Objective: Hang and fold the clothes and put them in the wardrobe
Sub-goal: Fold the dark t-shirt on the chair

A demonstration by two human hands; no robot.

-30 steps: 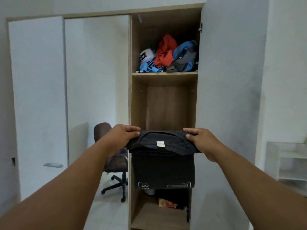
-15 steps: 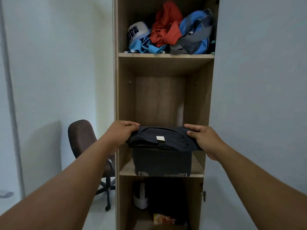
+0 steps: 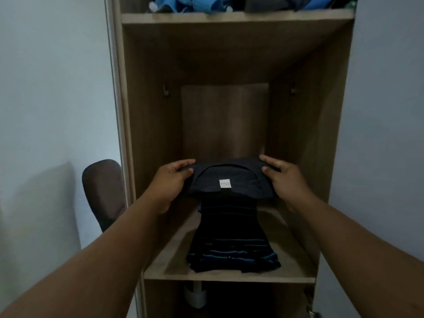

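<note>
Holding steady: left hand and right hand each pinch a side edge of the folded dark navy cotton shirt, thumbs on top, other fingers curled underneath. Shirt hangs above the middle wooden wardrobe shelf, over the stack of folded dark striped clothes, apparently not resting on it yet.

Risks, judged: soft knit is limp, so uneven release could let the fold slump open or slide off the stack toward the shelf lip. Stack looks narrow; an off-centre set-down may tip it.

Textures: matte fabric, small white square neck label; shelf is a flat woodgrain laminate board; crumpled blue and grey clothes heaped on the upper shelf.
</note>
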